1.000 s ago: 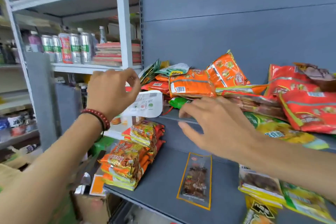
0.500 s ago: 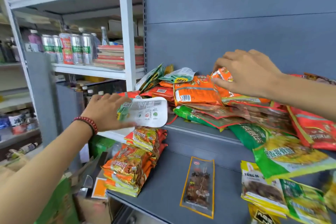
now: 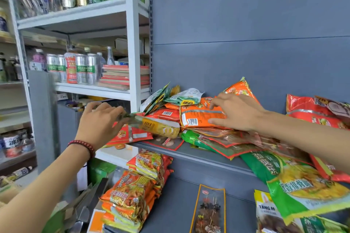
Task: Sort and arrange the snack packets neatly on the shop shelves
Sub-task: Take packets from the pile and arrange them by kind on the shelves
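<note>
A loose heap of snack packets covers the grey upper shelf. My left hand pinches one end of a yellow packet, held level over the shelf's left end above a red packet. My right hand lies on an orange packet in the heap, its fingers spread and its thumb at the packet's lower edge. A big green noodle packet hangs over the shelf's front edge on the right. On the lower shelf stands a neat stack of orange noodle packets.
A clear packet of dark skewers lies flat on the lower shelf, with more packets at its right. To the left stands a white rack with cans, bottles and flat boxes. Cardboard lies below at the left.
My left hand has risen to shelf height and turned its packet, which now shows yellow instead of white. My right hand has dropped from the back packet onto the orange one.
</note>
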